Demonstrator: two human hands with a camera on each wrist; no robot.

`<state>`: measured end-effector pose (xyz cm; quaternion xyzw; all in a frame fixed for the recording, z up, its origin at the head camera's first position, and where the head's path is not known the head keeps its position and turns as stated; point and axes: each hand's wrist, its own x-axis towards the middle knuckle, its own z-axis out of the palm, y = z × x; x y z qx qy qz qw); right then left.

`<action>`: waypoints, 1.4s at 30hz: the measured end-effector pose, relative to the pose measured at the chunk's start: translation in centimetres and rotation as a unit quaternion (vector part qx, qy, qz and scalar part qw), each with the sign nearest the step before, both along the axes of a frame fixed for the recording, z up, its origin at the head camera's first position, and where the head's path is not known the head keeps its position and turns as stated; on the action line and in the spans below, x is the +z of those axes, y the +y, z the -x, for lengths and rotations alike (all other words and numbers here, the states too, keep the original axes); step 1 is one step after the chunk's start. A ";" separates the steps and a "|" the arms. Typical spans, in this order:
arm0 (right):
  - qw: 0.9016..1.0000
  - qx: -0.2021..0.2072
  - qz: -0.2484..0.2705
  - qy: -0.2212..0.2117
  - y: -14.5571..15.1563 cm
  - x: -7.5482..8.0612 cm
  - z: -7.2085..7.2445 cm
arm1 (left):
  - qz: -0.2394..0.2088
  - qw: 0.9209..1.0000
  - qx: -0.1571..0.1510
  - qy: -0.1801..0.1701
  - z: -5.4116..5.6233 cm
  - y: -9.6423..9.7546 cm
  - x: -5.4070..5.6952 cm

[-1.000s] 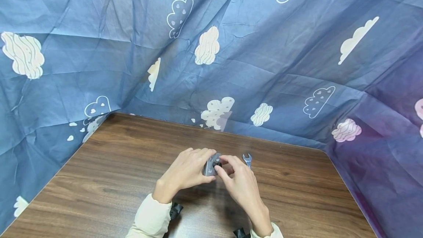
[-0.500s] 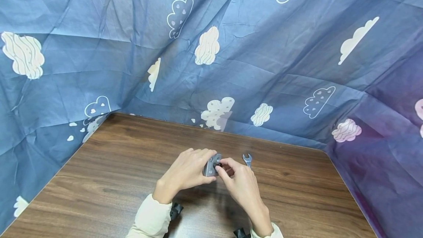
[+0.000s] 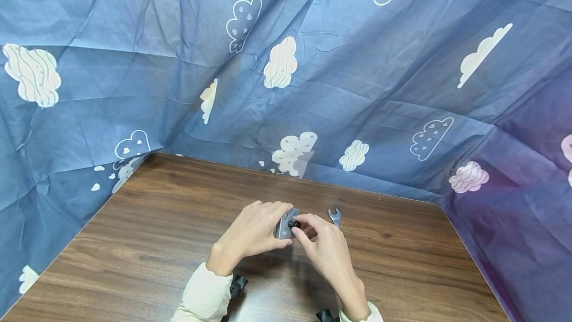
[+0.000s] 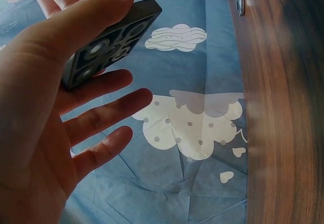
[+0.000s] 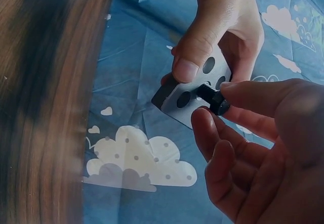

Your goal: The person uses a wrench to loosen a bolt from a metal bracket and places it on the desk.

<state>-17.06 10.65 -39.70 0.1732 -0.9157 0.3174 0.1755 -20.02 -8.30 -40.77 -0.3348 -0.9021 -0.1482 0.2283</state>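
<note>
My left hand grips a flat grey metal block by its edges above the table, thumb along the near side. Several round holes pierce the block's face, as the right wrist view shows. A black hex bolt stands out from the middle of that face, much of its thread exposed. My right hand pinches the bolt's head between thumb and index finger. The left wrist view shows the block's other side, also with holes, and the other left fingers extended below it.
An open-ended wrench lies on the wooden table just beyond my right hand. Blue cloth with cloud prints hangs behind and along both sides of the table.
My right index finger and thumb have shifted slightly around the bolt head, and more of the head shows now. The left hand and block have stayed almost still.
</note>
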 end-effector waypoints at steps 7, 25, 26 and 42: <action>1.000 0.006 -0.003 0.008 0.0 -0.1 -0.1 | 0.004 1.000 0.002 -0.008 0.0 0.0 0.0; 1.000 0.001 -0.002 0.001 -0.1 -0.1 -0.1 | 0.003 1.000 0.005 -0.005 0.0 -0.1 -0.2; 1.000 0.000 0.000 -0.002 -0.1 -0.1 -0.1 | 0.003 1.000 0.005 -0.005 0.0 -0.1 -0.2; 1.000 -0.024 -0.004 -0.014 0.0 -0.1 0.0 | 0.003 1.000 0.005 -0.003 0.0 0.1 -0.2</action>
